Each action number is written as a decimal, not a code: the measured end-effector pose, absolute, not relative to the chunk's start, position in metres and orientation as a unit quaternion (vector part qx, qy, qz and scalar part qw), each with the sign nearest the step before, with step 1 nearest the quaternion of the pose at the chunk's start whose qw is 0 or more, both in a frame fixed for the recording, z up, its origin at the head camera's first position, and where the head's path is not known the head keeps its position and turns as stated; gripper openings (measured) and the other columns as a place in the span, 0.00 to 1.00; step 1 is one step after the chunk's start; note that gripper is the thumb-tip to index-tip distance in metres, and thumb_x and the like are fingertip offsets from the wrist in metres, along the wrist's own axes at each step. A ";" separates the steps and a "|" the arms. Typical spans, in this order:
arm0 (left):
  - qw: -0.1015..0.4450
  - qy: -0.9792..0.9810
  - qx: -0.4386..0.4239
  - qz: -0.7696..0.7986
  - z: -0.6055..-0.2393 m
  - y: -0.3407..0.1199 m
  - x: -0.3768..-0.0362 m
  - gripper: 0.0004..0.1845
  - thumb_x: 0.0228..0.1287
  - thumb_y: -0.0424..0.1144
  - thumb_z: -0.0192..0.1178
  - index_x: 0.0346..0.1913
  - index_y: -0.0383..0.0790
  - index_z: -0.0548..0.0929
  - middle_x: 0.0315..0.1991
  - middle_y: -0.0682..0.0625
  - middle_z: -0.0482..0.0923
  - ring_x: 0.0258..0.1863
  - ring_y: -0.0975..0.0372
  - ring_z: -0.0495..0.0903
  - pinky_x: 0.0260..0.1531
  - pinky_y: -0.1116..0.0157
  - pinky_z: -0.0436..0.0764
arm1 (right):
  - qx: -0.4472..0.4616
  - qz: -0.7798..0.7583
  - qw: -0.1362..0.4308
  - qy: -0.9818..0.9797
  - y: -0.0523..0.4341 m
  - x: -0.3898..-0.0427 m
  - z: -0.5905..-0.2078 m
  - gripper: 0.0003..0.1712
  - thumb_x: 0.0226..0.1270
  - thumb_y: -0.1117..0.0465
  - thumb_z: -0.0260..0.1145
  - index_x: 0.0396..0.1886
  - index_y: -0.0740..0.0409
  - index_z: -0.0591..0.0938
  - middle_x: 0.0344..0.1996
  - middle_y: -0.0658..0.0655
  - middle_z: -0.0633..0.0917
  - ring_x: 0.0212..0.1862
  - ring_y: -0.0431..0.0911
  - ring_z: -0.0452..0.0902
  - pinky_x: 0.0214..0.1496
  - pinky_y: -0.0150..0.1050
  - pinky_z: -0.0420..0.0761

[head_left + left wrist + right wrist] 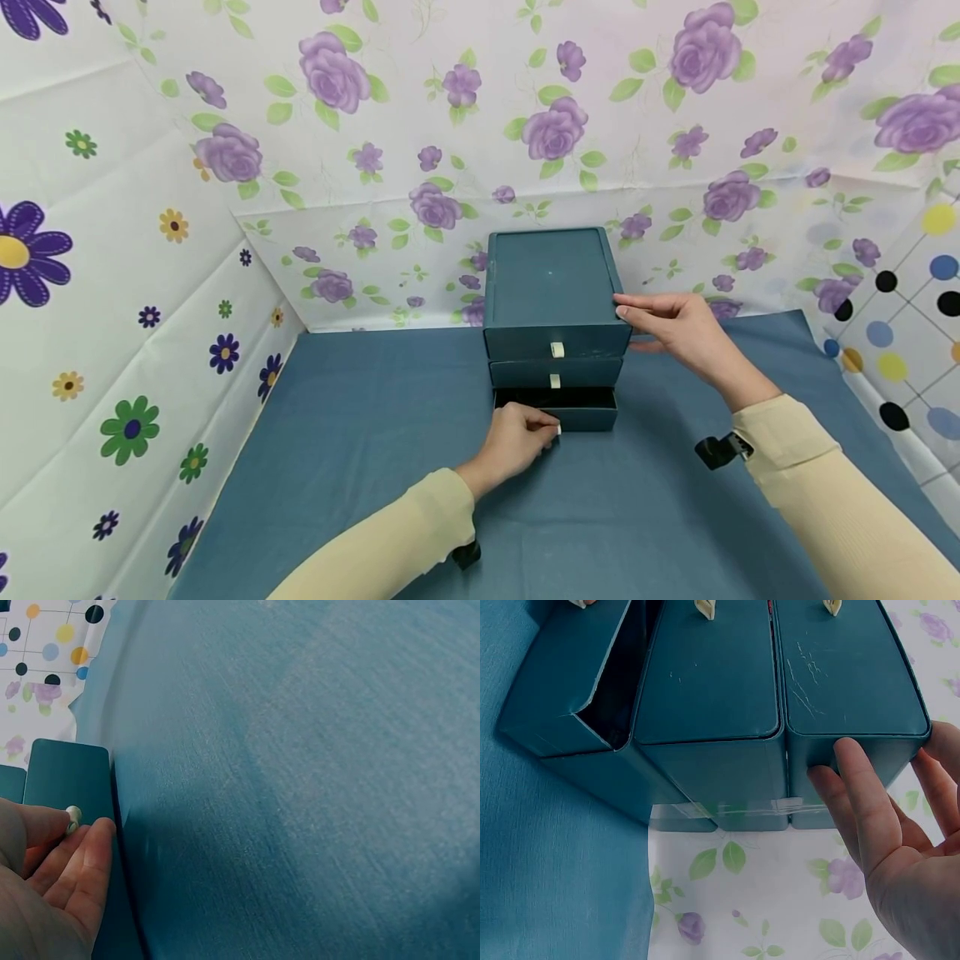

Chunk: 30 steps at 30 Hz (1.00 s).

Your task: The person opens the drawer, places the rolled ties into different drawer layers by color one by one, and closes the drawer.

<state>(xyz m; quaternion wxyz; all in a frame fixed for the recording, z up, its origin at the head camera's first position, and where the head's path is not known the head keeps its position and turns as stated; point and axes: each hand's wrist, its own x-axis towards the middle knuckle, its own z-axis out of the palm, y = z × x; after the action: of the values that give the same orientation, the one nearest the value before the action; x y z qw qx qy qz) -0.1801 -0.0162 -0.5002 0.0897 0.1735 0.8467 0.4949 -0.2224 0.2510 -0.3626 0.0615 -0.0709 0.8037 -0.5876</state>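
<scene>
My left hand (517,442) pinches the bottom drawer's (558,407) small tab (558,429) while my right hand (686,329), fingers straight, steadies the light, stiff cardboard drawer box (551,287).

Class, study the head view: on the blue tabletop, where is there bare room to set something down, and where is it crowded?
Bare blue tablecloth lies left of the drawer box, up to the flowered wall, and between the two sleeves in front. It is crowded at the box: the left hand pinches the bottom drawer's tab, and the right hand rests on the box's right side.
</scene>
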 end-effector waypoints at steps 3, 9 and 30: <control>0.086 0.849 0.175 0.491 -0.500 -0.016 -0.182 0.09 0.63 0.38 0.60 0.42 0.41 0.87 0.31 0.46 0.86 0.27 0.57 0.84 0.22 0.70 0.80 | -0.070 -0.587 0.061 0.804 0.251 -0.223 -0.363 0.27 0.60 0.42 0.64 0.57 0.47 0.80 0.63 0.49 0.74 0.63 0.45 0.71 0.47 0.45 0.82; 0.085 0.854 0.168 0.485 -0.500 -0.014 -0.184 0.09 0.63 0.38 0.60 0.42 0.42 0.87 0.30 0.46 0.86 0.27 0.56 0.84 0.21 0.70 0.80 | -0.071 -0.588 0.061 0.804 0.251 -0.223 -0.363 0.27 0.60 0.42 0.64 0.57 0.46 0.80 0.63 0.48 0.74 0.63 0.44 0.71 0.47 0.45 0.82; 0.065 0.862 0.162 0.476 -0.501 -0.011 -0.193 0.08 0.64 0.39 0.60 0.41 0.43 0.88 0.30 0.49 0.86 0.27 0.67 0.83 0.22 0.71 0.79 | -0.075 -0.591 0.059 0.801 0.252 -0.224 -0.364 0.27 0.60 0.43 0.64 0.57 0.47 0.80 0.63 0.49 0.75 0.61 0.43 0.72 0.47 0.45 0.82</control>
<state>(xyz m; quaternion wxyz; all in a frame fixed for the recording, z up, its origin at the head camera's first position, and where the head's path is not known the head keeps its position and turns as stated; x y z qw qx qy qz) -0.1932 -0.0112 -0.5006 0.0649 0.1621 0.8621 0.4756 -0.2237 0.2515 -0.3639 0.0591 -0.0745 0.8009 -0.5912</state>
